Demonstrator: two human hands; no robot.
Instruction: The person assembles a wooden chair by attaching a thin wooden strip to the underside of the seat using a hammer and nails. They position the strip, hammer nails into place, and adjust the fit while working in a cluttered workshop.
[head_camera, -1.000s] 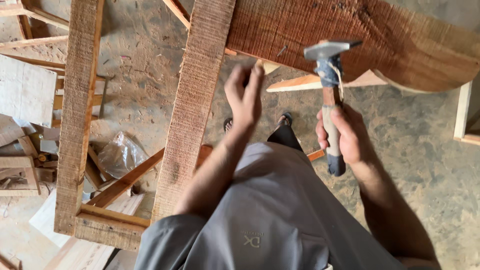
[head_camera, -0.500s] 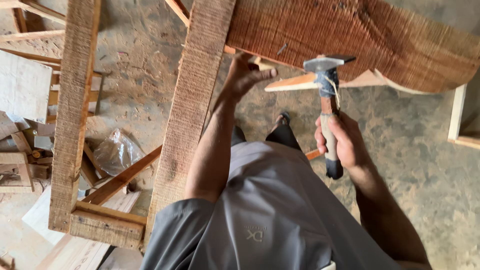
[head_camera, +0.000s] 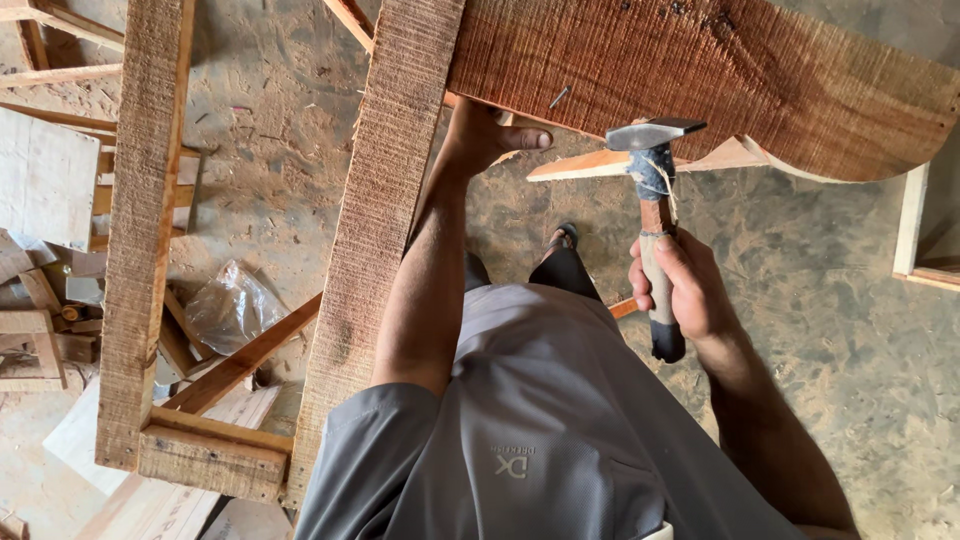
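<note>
My right hand (head_camera: 683, 284) grips the wooden handle of a hammer (head_camera: 652, 190), its steel head raised just below the edge of a wide reddish rough-sawn board (head_camera: 720, 70). A bent nail (head_camera: 560, 96) sticks out of that board near its lower edge. My left hand (head_camera: 490, 135) reaches under the board's edge beside the nail, thumb pointing right, fingers hidden behind the wood. A long upright plank (head_camera: 375, 240) crosses the board at its left end, close to my left forearm.
A second plank (head_camera: 140, 230) stands to the left, joined by short cross pieces (head_camera: 215, 450) at the bottom. Offcuts and a crumpled plastic bag (head_camera: 230, 305) lie on the sawdust floor at left. A pale wooden frame (head_camera: 915, 225) is at the right edge.
My left hand moved up from open air to the underside of the reddish board. The hammer stayed raised, shifting slightly up toward the board's edge.
</note>
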